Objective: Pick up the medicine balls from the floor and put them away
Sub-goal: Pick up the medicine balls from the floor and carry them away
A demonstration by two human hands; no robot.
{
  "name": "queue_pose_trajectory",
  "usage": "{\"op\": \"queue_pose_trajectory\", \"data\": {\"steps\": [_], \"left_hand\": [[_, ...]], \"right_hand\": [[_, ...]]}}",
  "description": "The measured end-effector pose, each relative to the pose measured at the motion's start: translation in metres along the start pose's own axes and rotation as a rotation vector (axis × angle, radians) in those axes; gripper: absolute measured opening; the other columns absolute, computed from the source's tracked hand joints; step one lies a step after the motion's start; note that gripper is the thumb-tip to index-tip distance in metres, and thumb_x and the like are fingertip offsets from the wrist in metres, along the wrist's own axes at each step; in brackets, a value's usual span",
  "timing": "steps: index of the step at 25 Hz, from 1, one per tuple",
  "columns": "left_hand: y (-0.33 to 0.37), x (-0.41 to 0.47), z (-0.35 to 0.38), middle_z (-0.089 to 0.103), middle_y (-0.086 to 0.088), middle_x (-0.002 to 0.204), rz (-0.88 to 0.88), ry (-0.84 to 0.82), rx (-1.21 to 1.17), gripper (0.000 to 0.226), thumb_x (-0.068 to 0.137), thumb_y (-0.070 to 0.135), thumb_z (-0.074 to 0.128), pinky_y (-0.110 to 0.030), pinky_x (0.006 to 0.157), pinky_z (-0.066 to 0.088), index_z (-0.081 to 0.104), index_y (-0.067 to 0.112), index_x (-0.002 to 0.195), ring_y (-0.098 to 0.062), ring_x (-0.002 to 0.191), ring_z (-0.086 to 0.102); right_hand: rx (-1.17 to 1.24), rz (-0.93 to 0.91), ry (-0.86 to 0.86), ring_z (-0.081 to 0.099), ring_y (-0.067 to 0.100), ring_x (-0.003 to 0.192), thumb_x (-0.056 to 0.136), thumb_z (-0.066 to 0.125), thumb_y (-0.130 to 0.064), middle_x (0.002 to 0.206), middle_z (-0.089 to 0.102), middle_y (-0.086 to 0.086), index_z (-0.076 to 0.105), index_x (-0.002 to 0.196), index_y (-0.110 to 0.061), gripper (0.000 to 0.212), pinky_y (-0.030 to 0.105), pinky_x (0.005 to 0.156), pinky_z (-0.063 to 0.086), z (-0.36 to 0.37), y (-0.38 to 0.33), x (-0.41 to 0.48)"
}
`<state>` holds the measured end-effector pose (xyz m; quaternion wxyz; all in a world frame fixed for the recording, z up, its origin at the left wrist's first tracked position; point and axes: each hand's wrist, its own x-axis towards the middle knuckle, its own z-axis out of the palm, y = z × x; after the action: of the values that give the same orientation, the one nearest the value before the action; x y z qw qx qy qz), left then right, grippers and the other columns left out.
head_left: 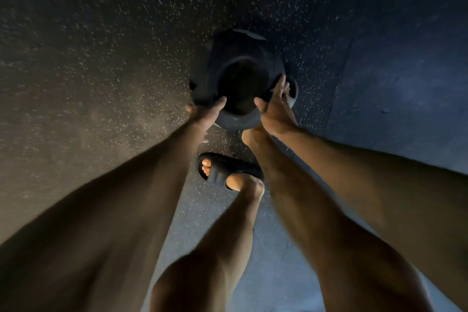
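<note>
A dark medicine ball (240,76) sits at the middle of the view, just far of the person's feet, over a black rubber floor (114,45) flecked with pale specks. The ball is dim and blurred; a deep round recess shows on its near face. Whether it rests on the floor or hangs just above it cannot be told.

Both bare arms reach down to it. The left hand (203,115) takes the ball's near left edge: its thumb lies curled over the rim beside the recess, and its fingers are hidden beneath the ball. The right hand (274,109) takes the near right side: its thumb hooks onto the rim at the right of the recess, while its fingers (281,83) run fairly straight up the ball's outer right flank, touching it. So the ball lies between the two hands, each gripping a part of the rim, the recess open between the two thumbs.

Near of the ball, a foot in a dark slide sandal (222,168) stands on the floor between the arms. The other foot (249,138) shows just under the right wrist. A seam (339,76) in the floor mats runs at the right.
</note>
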<state>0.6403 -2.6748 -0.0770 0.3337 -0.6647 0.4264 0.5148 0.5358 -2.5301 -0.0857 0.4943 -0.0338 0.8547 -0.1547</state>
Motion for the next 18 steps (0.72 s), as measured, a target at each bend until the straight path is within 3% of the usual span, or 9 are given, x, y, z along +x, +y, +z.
{"op": "queue_pose_trajectory", "data": {"steps": [3, 6, 7, 9, 11, 12, 15, 18], "left_hand": [[-0.004, 0.017, 0.016, 0.051, -0.014, 0.143, 0.049, -0.003, -0.164, 0.113, 0.067, 0.082, 0.065, -0.043, 0.084, 0.058, 0.031, 0.012, 0.148, -0.035, 0.116, 0.062], [0.019, 0.023, 0.021, 0.050, -0.015, 0.143, 0.070, 0.123, -0.193, 0.153, 0.031, 0.102, 0.053, -0.048, 0.100, 0.052, 0.025, 0.013, 0.152, -0.036, 0.123, 0.058], [0.033, 0.016, 0.019, 0.047, -0.017, 0.146, 0.089, 0.160, -0.226, 0.151, 0.034, 0.101, 0.050, -0.050, 0.103, 0.049, 0.022, 0.013, 0.154, -0.038, 0.128, 0.054], [0.059, 0.003, 0.011, 0.037, -0.023, 0.151, 0.158, 0.239, -0.149, 0.123, 0.066, 0.089, 0.049, -0.053, 0.110, 0.042, 0.019, 0.011, 0.156, -0.043, 0.135, 0.045], [0.072, -0.008, 0.006, 0.031, -0.026, 0.150, 0.280, 0.389, 0.081, 0.083, 0.093, 0.064, 0.048, -0.049, 0.110, 0.040, 0.019, 0.018, 0.157, -0.045, 0.133, 0.042], [0.074, -0.013, 0.003, 0.030, -0.025, 0.149, 0.386, 0.450, 0.098, 0.079, 0.095, 0.060, 0.049, -0.048, 0.108, 0.040, 0.020, 0.020, 0.157, -0.044, 0.133, 0.041], [0.093, -0.016, -0.011, 0.013, -0.021, 0.161, 0.696, 0.446, 0.228, 0.100, 0.084, 0.070, 0.056, -0.054, 0.113, 0.031, 0.006, 0.026, 0.160, -0.044, 0.142, 0.028], [0.160, 0.011, -0.044, 0.007, -0.020, 0.165, 0.751, 0.460, 0.328, 0.109, 0.079, 0.079, 0.051, -0.059, 0.116, 0.029, -0.003, 0.031, 0.160, -0.043, 0.146, 0.025]], "right_hand": [[0.096, -0.051, 0.064, 0.015, 0.040, 0.151, 0.100, 0.049, -0.046, 0.164, 0.004, 0.025, -0.013, 0.158, -0.026, 0.088, 0.051, 0.120, 0.024, 0.002, 0.011, 0.004], [0.113, -0.124, 0.166, 0.039, 0.041, 0.138, 0.098, 0.042, -0.058, 0.156, 0.025, 0.022, -0.006, 0.159, -0.034, 0.081, 0.059, 0.106, 0.040, -0.014, -0.002, 0.022], [0.104, -0.141, 0.194, 0.044, 0.042, 0.131, 0.097, 0.038, -0.062, 0.152, 0.030, 0.021, -0.004, 0.159, -0.036, 0.079, 0.059, 0.102, 0.042, -0.020, -0.012, 0.027], [0.034, -0.118, 0.243, 0.046, 0.045, 0.126, 0.096, 0.029, -0.068, 0.150, 0.032, 0.023, 0.000, 0.158, -0.039, 0.075, 0.059, 0.102, 0.041, -0.030, -0.043, 0.036], [0.019, -0.023, 0.251, 0.036, 0.046, 0.133, 0.096, 0.028, -0.069, 0.153, 0.026, 0.024, 0.007, 0.158, -0.040, 0.071, 0.061, 0.106, 0.034, -0.041, -0.097, 0.057], [0.046, 0.038, 0.234, 0.030, 0.047, 0.136, 0.096, 0.030, -0.069, 0.155, 0.023, 0.023, 0.011, 0.157, -0.040, 0.070, 0.063, 0.108, 0.031, -0.049, -0.133, 0.075], [0.162, -0.049, 0.233, 0.034, 0.040, 0.138, 0.095, 0.044, -0.062, 0.152, 0.035, 0.016, 0.026, 0.153, -0.030, 0.069, 0.060, 0.111, 0.030, -0.098, -0.228, 0.122], [0.192, -0.362, 0.350, 0.048, 0.026, 0.125, 0.100, 0.048, -0.043, 0.139, 0.048, 0.011, 0.040, 0.146, -0.021, 0.051, 0.047, 0.103, 0.044, -0.129, -0.233, 0.123]]}}
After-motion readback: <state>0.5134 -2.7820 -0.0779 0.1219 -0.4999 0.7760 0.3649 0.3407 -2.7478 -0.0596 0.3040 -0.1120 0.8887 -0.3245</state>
